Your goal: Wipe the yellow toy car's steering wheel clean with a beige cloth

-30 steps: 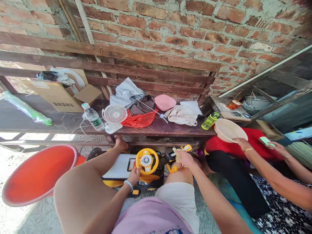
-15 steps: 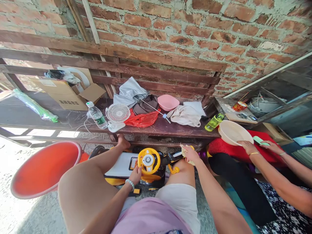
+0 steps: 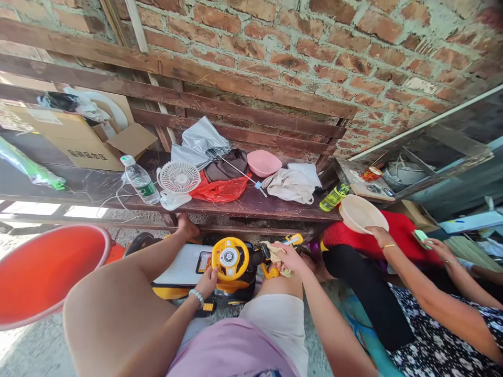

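A toy ride-on vehicle with a yellow steering wheel (image 3: 244, 260), a white-and-black body and a yellow-tipped front arm (image 3: 295, 240) stands between my legs. My left hand (image 3: 207, 283), with a beaded bracelet on the wrist, grips the lower left rim of the wheel. In my right hand (image 3: 290, 257) is a crumpled pale cloth (image 3: 275, 252) with some red on it, pressed against the dark arm just right of the wheel. My fingers and the cloth hide part of that arm.
A wooden bench (image 3: 188, 208) ahead bears a water bottle (image 3: 140, 180), a white fan (image 3: 179, 178), an open umbrella (image 3: 202, 137), a pink bowl (image 3: 264, 163) and a cardboard box (image 3: 88, 144). Left stands a red tub (image 3: 51, 272). At right a person holds a cream basin (image 3: 363, 213) and a green brush-like item (image 3: 422, 238).
My right hand has slid the cloth left along the toy's arm, closer to the wheel. My left hand stays on the rim. The whole view has shifted, and the co-worker's green item is farther from the basin.
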A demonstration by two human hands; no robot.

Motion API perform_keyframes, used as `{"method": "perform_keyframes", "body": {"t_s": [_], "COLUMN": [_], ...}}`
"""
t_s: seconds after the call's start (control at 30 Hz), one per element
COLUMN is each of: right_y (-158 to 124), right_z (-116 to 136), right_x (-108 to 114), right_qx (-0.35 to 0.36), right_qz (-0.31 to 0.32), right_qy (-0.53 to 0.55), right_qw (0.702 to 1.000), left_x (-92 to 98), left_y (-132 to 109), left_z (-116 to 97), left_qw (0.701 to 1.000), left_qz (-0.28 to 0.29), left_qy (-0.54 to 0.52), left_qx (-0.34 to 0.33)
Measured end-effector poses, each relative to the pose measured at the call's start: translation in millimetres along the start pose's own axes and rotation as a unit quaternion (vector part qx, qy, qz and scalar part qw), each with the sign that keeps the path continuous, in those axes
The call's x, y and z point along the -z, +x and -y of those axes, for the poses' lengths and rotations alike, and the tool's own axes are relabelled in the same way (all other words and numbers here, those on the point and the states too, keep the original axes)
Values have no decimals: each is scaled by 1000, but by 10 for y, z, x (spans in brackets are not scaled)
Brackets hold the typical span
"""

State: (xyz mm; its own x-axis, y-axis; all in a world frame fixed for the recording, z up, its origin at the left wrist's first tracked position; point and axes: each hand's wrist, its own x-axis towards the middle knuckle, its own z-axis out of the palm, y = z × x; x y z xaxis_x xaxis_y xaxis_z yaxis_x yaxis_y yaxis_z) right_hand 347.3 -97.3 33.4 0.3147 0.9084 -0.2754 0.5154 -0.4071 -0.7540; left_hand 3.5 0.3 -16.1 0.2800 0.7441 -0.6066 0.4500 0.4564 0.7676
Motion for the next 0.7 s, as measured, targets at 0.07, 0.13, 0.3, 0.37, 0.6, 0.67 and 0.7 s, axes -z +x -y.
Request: {"method": "perform_keyframes", "body": {"t_s": [0.07,0.13,0.3,0.37,0.6,0.67,0.7], "right_y": [28,90,253,275,191,151,130], "right_z": [-106,-217,-436,-463,-302,-221,-182], "right_x": [156,335,550,519,409,388,370], "right_qx": [1,-21,-120,-122,-116,-116,-116], "right_qz": [-50,-152,-160,-101,-51,-44,-45], "right_qy": [38,7,-235,-305,-361,-348,-337], "right_qw": [998,988,951,939,924,929,933], "left_x": [-1,-6,-9,-6,4,4,3], "left_y": [18,29,38,31,-48,-68,-74], "left_z": [27,48,72,65,-27,-54,-64], "left_qw": [1000,1000,1000,1000,999,999,999], "left_qz": [2,3,-5,-4,-8,-8,-9], "left_qy": [-4,-6,3,3,24,27,28], "left_qx": [-4,-11,-21,-18,-22,-28,-30]}}
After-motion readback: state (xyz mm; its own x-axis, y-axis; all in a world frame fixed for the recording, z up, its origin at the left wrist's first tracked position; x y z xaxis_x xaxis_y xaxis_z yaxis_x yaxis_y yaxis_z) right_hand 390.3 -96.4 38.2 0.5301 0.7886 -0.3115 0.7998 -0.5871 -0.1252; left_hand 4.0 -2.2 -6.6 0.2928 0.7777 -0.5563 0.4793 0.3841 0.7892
